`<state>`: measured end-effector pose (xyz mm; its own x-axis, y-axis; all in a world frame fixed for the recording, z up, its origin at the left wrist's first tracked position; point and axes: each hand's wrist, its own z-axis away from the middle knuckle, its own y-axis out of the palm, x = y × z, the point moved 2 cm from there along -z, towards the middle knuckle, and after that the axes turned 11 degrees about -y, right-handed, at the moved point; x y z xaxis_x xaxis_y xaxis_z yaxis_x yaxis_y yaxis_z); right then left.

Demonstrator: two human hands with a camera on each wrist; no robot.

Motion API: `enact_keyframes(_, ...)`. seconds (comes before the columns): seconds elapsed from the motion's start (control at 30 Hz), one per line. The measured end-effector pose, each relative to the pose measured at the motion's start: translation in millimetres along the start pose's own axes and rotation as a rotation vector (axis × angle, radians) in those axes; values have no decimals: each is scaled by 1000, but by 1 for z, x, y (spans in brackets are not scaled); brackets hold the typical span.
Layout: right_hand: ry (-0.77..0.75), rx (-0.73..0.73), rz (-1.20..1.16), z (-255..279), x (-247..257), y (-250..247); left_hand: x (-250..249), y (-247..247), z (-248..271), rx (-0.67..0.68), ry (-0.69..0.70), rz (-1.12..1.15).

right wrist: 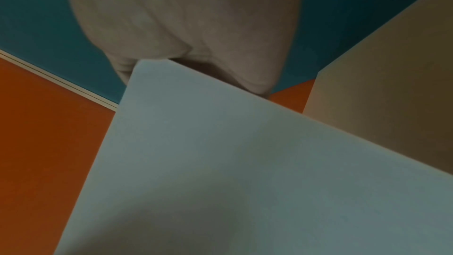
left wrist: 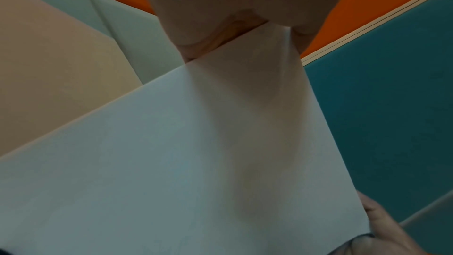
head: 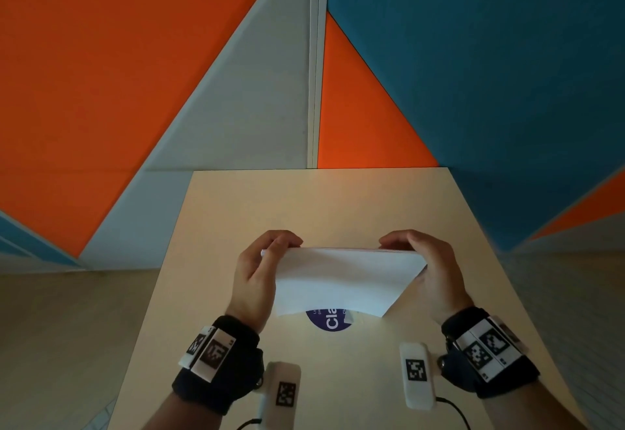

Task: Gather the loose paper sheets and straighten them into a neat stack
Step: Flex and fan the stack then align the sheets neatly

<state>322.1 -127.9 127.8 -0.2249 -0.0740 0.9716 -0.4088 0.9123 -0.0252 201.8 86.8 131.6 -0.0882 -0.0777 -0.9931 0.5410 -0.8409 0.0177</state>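
A stack of white paper sheets (head: 341, 279) is held upright over the middle of the light wooden table (head: 324, 199), its lower edge near the tabletop. My left hand (head: 260, 270) grips the stack's left edge, fingers curled over the top corner. My right hand (head: 426, 267) grips the right edge the same way. In the left wrist view the paper sheets (left wrist: 196, 162) fill the frame, with my left hand's fingers (left wrist: 220, 26) curled over their far edge. In the right wrist view the paper sheets (right wrist: 245, 172) lie under my right hand's fingers (right wrist: 196, 36).
A round purple sticker (head: 329, 321) with white letters lies on the table, partly hidden behind the paper. Orange, blue and grey wall panels (head: 169, 57) rise behind the table's far edge. Bare tabletop lies beyond the hands.
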Motion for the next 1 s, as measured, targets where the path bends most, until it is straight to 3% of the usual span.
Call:
enact_keyframes(0.67,-12,-103,31,0,-2,-22,-3,1,-3,-34,-21,-16)
enact_keyframes(0.87,-37,31,26,7,4,-36,-4,4,-1,-35,-20,17)
enact_keyframes(1.0,-44,-16,66,10,5,-36,-4,3,-2,-35,-10,16)
